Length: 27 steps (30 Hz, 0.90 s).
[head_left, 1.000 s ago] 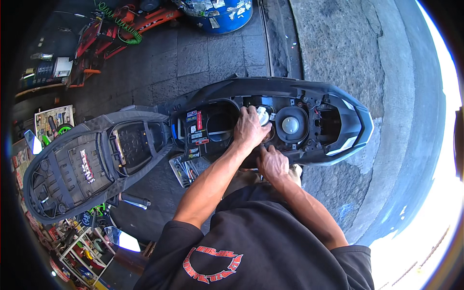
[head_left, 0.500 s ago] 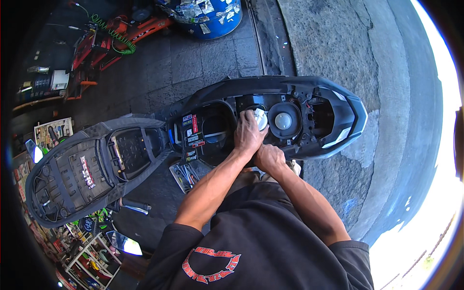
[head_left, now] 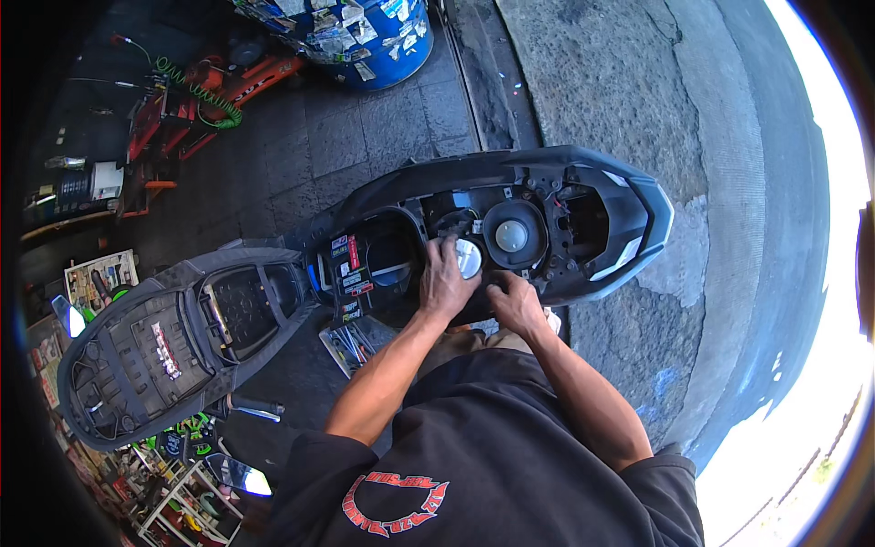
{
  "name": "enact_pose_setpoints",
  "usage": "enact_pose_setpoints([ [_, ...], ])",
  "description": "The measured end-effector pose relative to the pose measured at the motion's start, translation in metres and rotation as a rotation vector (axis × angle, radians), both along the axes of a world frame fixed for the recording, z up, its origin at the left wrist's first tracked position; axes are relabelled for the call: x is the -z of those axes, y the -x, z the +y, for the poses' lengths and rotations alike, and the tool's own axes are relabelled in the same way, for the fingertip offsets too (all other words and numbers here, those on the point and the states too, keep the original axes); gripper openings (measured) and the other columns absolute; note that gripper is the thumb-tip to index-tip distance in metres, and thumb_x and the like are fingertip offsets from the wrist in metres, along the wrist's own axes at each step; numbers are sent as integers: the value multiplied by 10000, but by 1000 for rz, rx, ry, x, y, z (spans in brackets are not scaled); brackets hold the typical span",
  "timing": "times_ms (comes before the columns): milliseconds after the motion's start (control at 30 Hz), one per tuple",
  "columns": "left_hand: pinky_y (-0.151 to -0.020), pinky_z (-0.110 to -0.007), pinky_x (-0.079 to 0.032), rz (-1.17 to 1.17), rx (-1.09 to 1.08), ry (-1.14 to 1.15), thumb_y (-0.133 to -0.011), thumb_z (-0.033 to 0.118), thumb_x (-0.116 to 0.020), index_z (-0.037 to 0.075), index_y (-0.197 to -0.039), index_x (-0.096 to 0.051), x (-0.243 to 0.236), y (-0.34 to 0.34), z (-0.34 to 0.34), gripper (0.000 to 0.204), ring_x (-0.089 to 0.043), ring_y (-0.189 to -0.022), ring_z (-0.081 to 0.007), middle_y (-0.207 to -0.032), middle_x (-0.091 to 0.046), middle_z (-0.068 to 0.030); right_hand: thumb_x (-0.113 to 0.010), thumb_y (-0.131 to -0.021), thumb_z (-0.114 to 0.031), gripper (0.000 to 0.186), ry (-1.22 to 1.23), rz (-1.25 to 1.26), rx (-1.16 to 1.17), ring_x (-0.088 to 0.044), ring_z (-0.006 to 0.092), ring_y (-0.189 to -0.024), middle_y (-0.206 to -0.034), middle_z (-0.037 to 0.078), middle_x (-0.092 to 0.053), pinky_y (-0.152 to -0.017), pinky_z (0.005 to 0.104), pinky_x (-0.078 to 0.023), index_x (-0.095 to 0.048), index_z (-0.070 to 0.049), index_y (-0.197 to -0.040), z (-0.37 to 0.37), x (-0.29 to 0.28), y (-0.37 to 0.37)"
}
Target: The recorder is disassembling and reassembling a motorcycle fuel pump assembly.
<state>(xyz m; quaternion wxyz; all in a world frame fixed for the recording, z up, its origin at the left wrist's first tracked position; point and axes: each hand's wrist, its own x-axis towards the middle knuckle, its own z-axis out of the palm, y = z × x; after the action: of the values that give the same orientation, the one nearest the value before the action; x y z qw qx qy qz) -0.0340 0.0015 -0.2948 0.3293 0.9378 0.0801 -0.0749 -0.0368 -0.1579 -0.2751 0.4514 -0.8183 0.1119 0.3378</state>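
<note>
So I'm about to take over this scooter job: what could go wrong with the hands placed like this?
The left hand grips a white round part among exposed wiring, which might snag or pull loose. The right hand rests on the scooter body's edge, so a slip could pinch fingers. The tools lying on the floor underfoot could trip someone.

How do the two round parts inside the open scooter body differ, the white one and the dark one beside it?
The white round part is pale and partly covered by the left hand; the dark round part is black with a grey centre and untouched. The dark one looks larger and shows whole. Both sit side by side in the scooter body. The right hand rests just below them.
</note>
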Motion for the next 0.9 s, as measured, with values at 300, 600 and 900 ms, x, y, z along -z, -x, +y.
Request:
enact_pose_setpoints([
  [300, -923, -466, -480, -78, -75, 59, -691, 180, -838, -13, -1296, -416, 12, 5, -15, 763, -541, -1122, -419, -1225, -479, -230, -555, -903, -245, 393, 14, -129, 4, -630, 448, -1053, -1071, 310, -660, -943, 463, -485, -649, 38, -1160, 10, -6, -5],
  [600, -925, -456, -451, -27, 16, -156, -661, 237, -854, 10, -1285, -493, 2, 3, -13, 756, -540, -1085, -360, -1217, -529, -175, -576, -898, -248, 320, 126, -218, -114, -645, 458, -976, -979, 299, -675, -889, 504, -499, -672, 0, -1075, 5, -5, -16],
  [900, -912, -446, -445, -238, -150, -46, -737, 157, -784, 43, -1089, -625, -1, 49, 19, 403, -532, -1063, -353, -1190, -548, -150, -636, -874, -199, 241, 205, -308, -229, -648, 435, -971, -1009, 237, -688, -843, 495, -511, -668, -28, -1042, -6, -11, -22],
])
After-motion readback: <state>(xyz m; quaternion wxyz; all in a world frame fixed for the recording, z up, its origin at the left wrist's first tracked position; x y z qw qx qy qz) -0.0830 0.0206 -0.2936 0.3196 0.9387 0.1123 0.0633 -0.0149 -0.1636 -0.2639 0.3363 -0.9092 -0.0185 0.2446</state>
